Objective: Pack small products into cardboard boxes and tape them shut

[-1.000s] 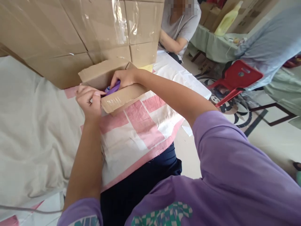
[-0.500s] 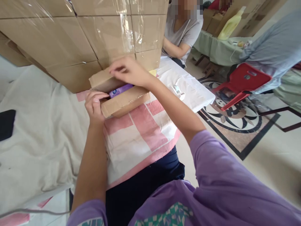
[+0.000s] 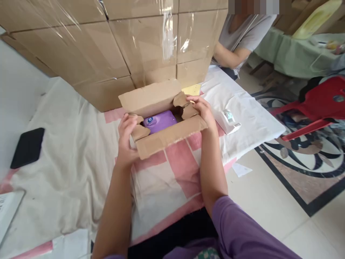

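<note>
An open cardboard box (image 3: 169,138) sits on the pink and white cloth with its long flaps spread outward. Inside it lies a purple packet (image 3: 161,121) with a small blue mark. My left hand (image 3: 126,135) grips the left end of the box, its fingers over the short flap there. At the right end, my right hand (image 3: 202,110) holds the box with its fingers on the torn-edged short flap (image 3: 185,106).
Behind the box rises a stack of cartons (image 3: 145,43) under clear film. A white tape dispenser (image 3: 228,120) stands to the right, a black phone-like object (image 3: 28,147) lies left. A person (image 3: 234,50) sits beyond the table; a red chair (image 3: 323,100) is at right.
My right hand has come down from above the box to its right end. The flaps are now spread wider and more of the purple packet shows. The view has shifted.
</note>
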Demonstrator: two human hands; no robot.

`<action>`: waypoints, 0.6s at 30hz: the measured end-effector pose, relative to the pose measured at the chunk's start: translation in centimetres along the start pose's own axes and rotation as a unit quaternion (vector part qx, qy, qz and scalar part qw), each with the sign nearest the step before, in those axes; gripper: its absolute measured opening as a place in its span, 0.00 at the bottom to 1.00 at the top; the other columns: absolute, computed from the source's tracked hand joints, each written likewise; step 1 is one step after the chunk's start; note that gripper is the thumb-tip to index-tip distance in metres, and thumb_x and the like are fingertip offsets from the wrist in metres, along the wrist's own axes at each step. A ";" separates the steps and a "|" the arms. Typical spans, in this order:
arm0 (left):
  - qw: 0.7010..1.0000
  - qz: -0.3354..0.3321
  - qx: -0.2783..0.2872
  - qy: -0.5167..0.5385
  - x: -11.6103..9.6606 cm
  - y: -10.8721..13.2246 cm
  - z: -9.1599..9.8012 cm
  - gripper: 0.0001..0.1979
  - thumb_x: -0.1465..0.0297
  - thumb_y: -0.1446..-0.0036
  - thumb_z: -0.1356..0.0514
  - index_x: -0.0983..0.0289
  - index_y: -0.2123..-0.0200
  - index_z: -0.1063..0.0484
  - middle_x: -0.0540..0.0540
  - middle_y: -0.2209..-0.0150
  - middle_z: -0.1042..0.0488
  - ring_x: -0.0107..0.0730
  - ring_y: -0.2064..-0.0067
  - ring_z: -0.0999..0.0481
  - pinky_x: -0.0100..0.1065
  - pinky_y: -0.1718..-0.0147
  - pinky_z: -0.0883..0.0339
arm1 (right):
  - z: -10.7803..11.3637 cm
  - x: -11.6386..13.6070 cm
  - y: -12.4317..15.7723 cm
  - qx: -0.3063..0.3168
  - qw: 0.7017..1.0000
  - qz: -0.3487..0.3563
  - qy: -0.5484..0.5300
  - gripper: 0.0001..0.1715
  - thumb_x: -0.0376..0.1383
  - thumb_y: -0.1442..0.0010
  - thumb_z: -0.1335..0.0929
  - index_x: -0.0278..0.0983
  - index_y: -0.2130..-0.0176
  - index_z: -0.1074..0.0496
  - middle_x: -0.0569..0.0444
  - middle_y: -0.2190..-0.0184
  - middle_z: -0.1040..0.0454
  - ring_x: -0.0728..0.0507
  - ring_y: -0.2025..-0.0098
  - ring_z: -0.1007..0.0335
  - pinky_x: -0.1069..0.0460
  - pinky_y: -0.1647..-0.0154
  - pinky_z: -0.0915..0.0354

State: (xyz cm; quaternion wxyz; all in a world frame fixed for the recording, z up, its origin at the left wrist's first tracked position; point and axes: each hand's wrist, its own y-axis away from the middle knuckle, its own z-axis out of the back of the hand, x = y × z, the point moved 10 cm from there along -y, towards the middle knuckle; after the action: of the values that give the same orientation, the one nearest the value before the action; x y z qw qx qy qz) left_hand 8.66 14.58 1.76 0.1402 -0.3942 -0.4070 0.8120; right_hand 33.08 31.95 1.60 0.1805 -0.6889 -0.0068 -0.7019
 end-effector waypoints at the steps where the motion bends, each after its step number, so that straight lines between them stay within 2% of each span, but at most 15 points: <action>1: 1.000 0.024 -0.005 0.002 -0.2 0.0 0.0 0.43 0.35 0.52 0.33 0.48 0.37 0.29 0.56 0.36 0.28 0.58 0.27 0.40 0.59 0.26 0.52 | 0.1 -0.1 0.1 -0.006 1.000 -0.015 -0.010 0.21 0.45 0.42 0.36 0.41 0.55 0.24 0.51 0.41 0.23 0.38 0.37 0.29 0.43 0.36 0.32; 3: 0.996 0.086 -0.034 0.018 -0.4 0.1 0.1 0.29 0.48 0.39 0.36 0.48 0.37 0.29 0.54 0.38 0.26 0.53 0.26 0.41 0.57 0.26 0.49 | 0.3 -0.2 0.4 -0.026 0.999 -0.035 -0.029 0.21 0.44 0.41 0.38 0.41 0.53 0.24 0.52 0.43 0.22 0.38 0.38 0.27 0.43 0.38 0.31; 5: 0.984 0.152 -0.082 0.052 0.0 0.1 0.3 0.27 0.56 0.36 0.39 0.47 0.34 0.32 0.52 0.34 0.30 0.50 0.25 0.43 0.55 0.27 0.47 | 0.2 -0.1 0.6 -0.053 0.996 -0.044 -0.048 0.23 0.43 0.40 0.40 0.42 0.52 0.24 0.52 0.45 0.21 0.38 0.40 0.26 0.43 0.39 0.30; 8: 0.956 0.230 -0.116 0.137 1.7 -0.3 0.1 0.34 0.63 0.42 0.39 0.43 0.32 0.38 0.47 0.28 0.38 0.48 0.25 0.42 0.52 0.28 0.43 | -0.6 -0.1 0.7 -0.062 0.996 -0.057 -0.043 0.25 0.43 0.40 0.42 0.43 0.50 0.24 0.53 0.44 0.21 0.38 0.38 0.27 0.43 0.38 0.30; 10: 0.935 0.290 -0.095 0.182 3.8 -0.7 0.0 0.42 0.67 0.50 0.39 0.41 0.31 0.41 0.46 0.29 0.38 0.47 0.27 0.39 0.51 0.31 0.37 | -1.0 0.0 0.7 -0.048 0.996 -0.050 -0.051 0.27 0.43 0.40 0.42 0.43 0.48 0.26 0.53 0.41 0.23 0.38 0.35 0.30 0.43 0.35 0.32; 12: 0.920 0.341 -0.057 0.186 5.9 -1.3 0.2 0.47 0.70 0.57 0.38 0.40 0.32 0.43 0.47 0.33 0.32 0.46 0.32 0.32 0.48 0.38 0.29 | -1.4 0.2 0.7 -0.029 0.996 -0.030 -0.085 0.30 0.42 0.41 0.41 0.44 0.41 0.30 0.54 0.37 0.26 0.39 0.32 0.33 0.41 0.30 0.35; 13: 0.920 0.347 -0.039 0.179 6.6 -1.8 0.4 0.49 0.71 0.59 0.38 0.38 0.32 0.43 0.47 0.36 0.30 0.45 0.35 0.29 0.46 0.43 0.26 | -1.6 0.4 0.8 -0.016 0.995 -0.020 -0.094 0.33 0.41 0.40 0.40 0.46 0.36 0.34 0.55 0.35 0.28 0.40 0.30 0.35 0.40 0.28 0.38; 15: 0.937 0.314 -0.009 0.154 7.0 -3.4 1.2 0.51 0.72 0.61 0.36 0.34 0.33 0.41 0.46 0.44 0.25 0.44 0.41 0.25 0.45 0.49 0.24 | -2.1 0.6 1.1 0.007 0.997 -0.005 -0.082 0.38 0.43 0.38 0.39 0.51 0.30 0.44 0.58 0.30 0.33 0.42 0.26 0.41 0.39 0.24 0.45; 17: 0.961 0.253 0.031 0.111 6.1 -5.0 1.5 0.47 0.70 0.59 0.33 0.34 0.34 0.37 0.46 0.53 0.22 0.48 0.44 0.24 0.50 0.47 0.27 | -2.6 0.9 1.6 0.013 0.999 -0.001 -0.049 0.37 0.48 0.33 0.38 0.54 0.28 0.48 0.59 0.28 0.37 0.43 0.23 0.48 0.39 0.21 0.51; 18: 0.968 0.231 0.057 0.079 5.5 -5.5 1.4 0.43 0.68 0.56 0.32 0.36 0.36 0.33 0.47 0.56 0.22 0.52 0.45 0.24 0.54 0.44 0.29 | -2.7 1.0 1.8 0.008 0.999 -0.003 -0.040 0.36 0.51 0.31 0.39 0.54 0.28 0.47 0.58 0.27 0.38 0.42 0.22 0.50 0.39 0.21 0.53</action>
State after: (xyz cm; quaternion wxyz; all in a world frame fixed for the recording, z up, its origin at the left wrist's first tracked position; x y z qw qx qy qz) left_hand 3.49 20.29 3.60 0.0027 -0.5319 -0.2455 0.8104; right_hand 30.92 29.30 1.96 0.1833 -0.7150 -0.0216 -0.6743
